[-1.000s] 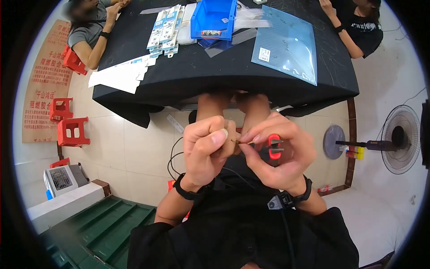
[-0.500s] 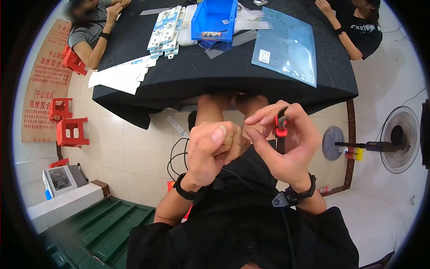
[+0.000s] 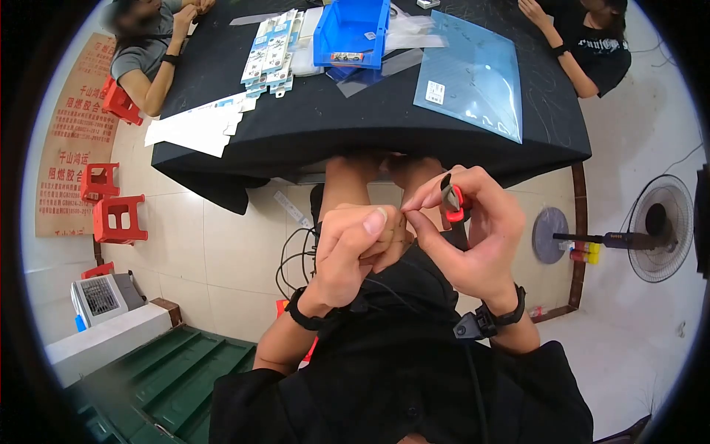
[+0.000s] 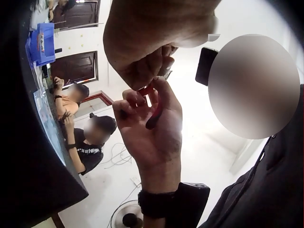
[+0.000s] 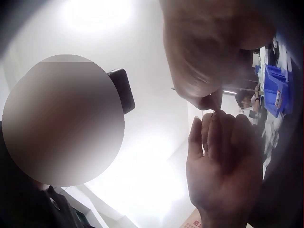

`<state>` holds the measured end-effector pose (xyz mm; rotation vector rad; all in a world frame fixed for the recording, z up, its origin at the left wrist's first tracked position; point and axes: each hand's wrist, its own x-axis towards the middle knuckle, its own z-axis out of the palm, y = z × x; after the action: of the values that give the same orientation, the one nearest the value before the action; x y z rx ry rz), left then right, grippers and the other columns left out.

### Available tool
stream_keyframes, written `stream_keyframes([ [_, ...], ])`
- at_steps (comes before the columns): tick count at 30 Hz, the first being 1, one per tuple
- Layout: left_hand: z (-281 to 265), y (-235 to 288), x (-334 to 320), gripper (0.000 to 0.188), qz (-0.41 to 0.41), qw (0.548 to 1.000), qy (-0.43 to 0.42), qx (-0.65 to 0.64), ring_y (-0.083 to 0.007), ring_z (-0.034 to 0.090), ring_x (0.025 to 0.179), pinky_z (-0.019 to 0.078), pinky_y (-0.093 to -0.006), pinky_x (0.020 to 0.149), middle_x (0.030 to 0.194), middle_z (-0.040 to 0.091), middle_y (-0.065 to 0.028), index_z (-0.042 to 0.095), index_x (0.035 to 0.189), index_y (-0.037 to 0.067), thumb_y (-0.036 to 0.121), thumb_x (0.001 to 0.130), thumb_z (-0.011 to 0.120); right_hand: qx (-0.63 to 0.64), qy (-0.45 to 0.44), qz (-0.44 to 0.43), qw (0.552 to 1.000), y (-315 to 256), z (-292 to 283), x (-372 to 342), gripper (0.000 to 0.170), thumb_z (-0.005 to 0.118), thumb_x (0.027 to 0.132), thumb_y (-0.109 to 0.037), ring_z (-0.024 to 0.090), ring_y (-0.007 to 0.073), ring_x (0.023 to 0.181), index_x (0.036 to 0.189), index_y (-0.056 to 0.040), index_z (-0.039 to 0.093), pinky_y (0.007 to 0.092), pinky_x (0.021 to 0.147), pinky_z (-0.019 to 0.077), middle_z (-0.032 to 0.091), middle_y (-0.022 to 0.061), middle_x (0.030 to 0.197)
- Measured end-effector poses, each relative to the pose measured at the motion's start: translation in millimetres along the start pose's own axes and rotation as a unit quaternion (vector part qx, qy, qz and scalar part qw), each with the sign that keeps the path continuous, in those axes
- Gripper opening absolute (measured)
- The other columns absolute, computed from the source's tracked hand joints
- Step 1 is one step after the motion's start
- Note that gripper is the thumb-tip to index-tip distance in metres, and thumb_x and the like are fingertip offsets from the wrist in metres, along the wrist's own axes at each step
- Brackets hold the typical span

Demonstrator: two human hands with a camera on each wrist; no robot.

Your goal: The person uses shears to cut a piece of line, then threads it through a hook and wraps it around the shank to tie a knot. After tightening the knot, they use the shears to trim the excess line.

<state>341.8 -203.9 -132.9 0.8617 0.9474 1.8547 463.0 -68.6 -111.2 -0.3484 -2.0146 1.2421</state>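
In the head view my left hand (image 3: pixel 355 248) is a loose fist with the thumb on top, raised above the lap. A thin wire-like strand shows at its fingers; most of it is hidden by them. My right hand (image 3: pixel 473 237) brings its thumb and index tips together right at the left fingers, where they pinch at the strand. Tucked in that same right hand are small red-handled pliers (image 3: pixel 458 203), their dark metal tips pointing up and away. From the left wrist view, a red handle (image 4: pixel 156 113) lies across the right palm.
Beyond the hands stands a black-covered table (image 3: pixel 333 111) with a blue bin (image 3: pixel 347 55), stacked printed cards (image 3: pixel 270 52), white sheets (image 3: pixel 196 129) and a blue plastic folder (image 3: pixel 473 81). Two people sit at its far corners. A fan (image 3: pixel 654 229) stands at right, red stools (image 3: pixel 120 218) at left.
The right hand drew slightly away from the left, then came back to touch its fingers. The pliers have turned within the right hand, tips now upward. The left fist has shifted slightly right.
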Motion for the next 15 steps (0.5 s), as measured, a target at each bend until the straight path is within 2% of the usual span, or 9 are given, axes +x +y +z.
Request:
stream_keyframes([
  [6, -0.3, -2.6, 1.1, 0.05, 0.001, 1.0, 0.015, -0.007, -0.0113, 0.036, 0.05, 0.03, -0.0304, 0.052, 0.058, 0.034, -0.0007, 0.034, 0.064, 0.007, 0.027, 0.109, 0.042, -0.007, 0.01, -0.008, 1.0, 0.6, -2.5, -0.1, 0.021, 0.084, 0.08, -0.001, 0.063, 0.0069, 0.065, 0.095, -0.0036, 0.069, 0.021, 0.059, 0.0432, 0.068, 0.0016, 0.079],
  [8, -1.1, 0.3, 1.3, 0.047, -0.021, 0.999, 0.019, 0.042, -0.009, 0.036, 0.052, 0.0286, -0.0289, 0.051, 0.059, 0.037, -0.0002, 0.037, 0.065, 0.006, 0.025, 0.108, 0.046, -0.008, 0.011, -0.01, 1.0, 0.9, -3.6, -0.7, 0.021, 0.084, 0.08, -0.001, 0.063, 0.0072, 0.065, 0.095, -0.0035, 0.069, 0.0211, 0.06, 0.0439, 0.068, 0.0021, 0.079],
  [12, -2.4, -5.8, 0.6, 0.042, -0.031, 0.998, 0.033, 0.05, -0.0084, 0.034, 0.054, 0.0256, -0.0288, 0.052, 0.06, 0.039, -0.0003, 0.041, 0.069, 0.003, 0.019, 0.106, 0.053, -0.02, 0.013, -0.011, 1.0, 3.9, -7.3, -1.5, 0.021, 0.083, 0.081, -0.001, 0.064, 0.0074, 0.066, 0.095, -0.0037, 0.068, 0.0216, 0.06, 0.0456, 0.068, 0.0027, 0.079],
  [14, -2.5, -9.4, 2.4, 0.036, 0.005, 0.974, 0.061, 0.218, -0.0099, 0.031, 0.056, 0.0246, -0.0298, 0.053, 0.06, 0.038, -0.0014, 0.044, 0.072, 0.001, 0.013, 0.103, 0.058, -0.026, 0.012, -0.005, 1.0, 4.4, -8.2, -0.9, 0.021, 0.083, 0.081, -0.002, 0.065, 0.0074, 0.066, 0.095, -0.0037, 0.068, 0.0216, 0.06, 0.0461, 0.069, 0.0028, 0.079],
  [15, -2.0, -9.8, 2.4, 0.036, 0.005, 0.974, 0.06, 0.217, -0.0099, 0.031, 0.056, 0.0246, -0.0298, 0.053, 0.06, 0.038, -0.0014, 0.044, 0.072, 0.001, 0.013, 0.103, 0.058, -0.028, 0.007, 0.004, 1.0, 4.7, -8.8, -0.3, 0.021, 0.083, 0.082, -0.002, 0.065, 0.0074, 0.066, 0.095, -0.0035, 0.067, 0.0216, 0.061, 0.0463, 0.069, 0.0027, 0.079],
])
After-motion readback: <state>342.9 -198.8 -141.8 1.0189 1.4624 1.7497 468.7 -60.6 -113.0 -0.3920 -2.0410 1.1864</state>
